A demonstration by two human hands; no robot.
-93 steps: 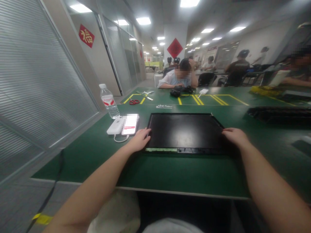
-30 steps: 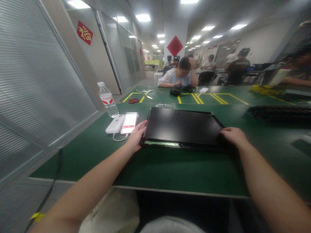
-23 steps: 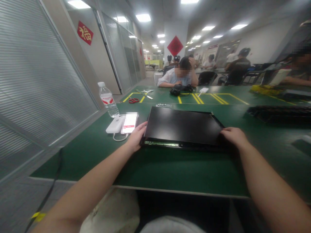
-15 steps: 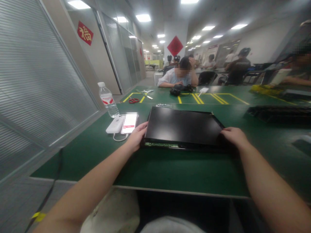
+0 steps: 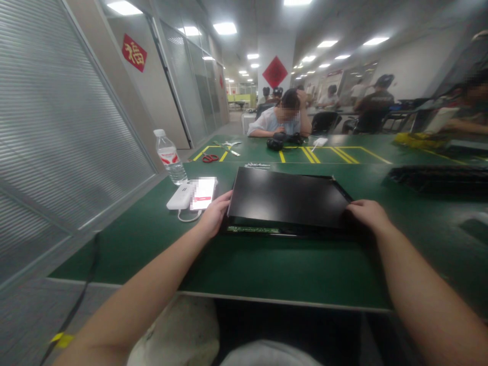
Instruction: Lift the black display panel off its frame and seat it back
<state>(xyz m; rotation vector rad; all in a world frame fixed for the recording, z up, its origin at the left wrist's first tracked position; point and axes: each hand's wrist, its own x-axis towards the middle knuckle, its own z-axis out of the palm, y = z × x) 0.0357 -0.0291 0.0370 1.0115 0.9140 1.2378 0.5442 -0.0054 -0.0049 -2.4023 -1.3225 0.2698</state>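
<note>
A black display panel [image 5: 285, 195] lies on the green table, set in a shallow black frame [image 5: 320, 235]. Along its near left edge shows a strip of green circuit board [image 5: 253, 230], with a narrow dark gap between it and the panel. My left hand [image 5: 217, 213] grips the panel's left edge, thumb up along the side and the other fingers partly hidden. At the right edge, my right hand [image 5: 366, 212] is closed on the panel and frame, its fingertips tucked out of sight beneath.
Left of the panel are a phone [image 5: 204, 193], a white power bank [image 5: 179, 196] with a cable, and a water bottle [image 5: 170, 156]. Red scissors [image 5: 210, 158] lie farther back. A person [image 5: 280, 117] sits opposite, near a black device [image 5: 277, 141]. Dark parts [image 5: 430, 180] lie right.
Both hands stay at the panel's sides. The gap between the panel's near edge and the circuit board strip looks slightly wider.
</note>
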